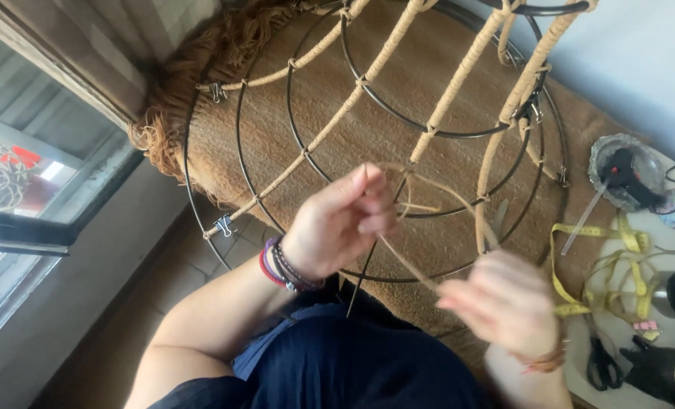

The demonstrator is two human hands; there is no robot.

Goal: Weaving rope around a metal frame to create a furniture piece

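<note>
Rattan strand [406, 261] runs taut between the two hands, right in front of the person's dark-clothed lap. The right hand [504, 303] is nearest, blurred with movement, fingers [466, 291] curled in on the lower end of the strand; the blur hides how tight the pinch is. Up and left along the strand, the left hand [341, 223] has its fingers [375, 204] pinched together on the upper end, beaded bracelets [281, 265] on the wrist. Just past those fingertips the strand loops round a dark ring of the wire frame [368, 136], beside a spoke already wrapped in pale cane. Beyond the fingers the frame spreads wide, binder clips [222, 225] nipped onto its outer ring, a woven fringed mat [201, 83] behind it. Out to the right of the right fingers, a yellow tape measure [618, 265] lies tangled on the surface, scissors [601, 362] below it, and a glue gun [629, 178] rests in a foil dish further off.
</note>
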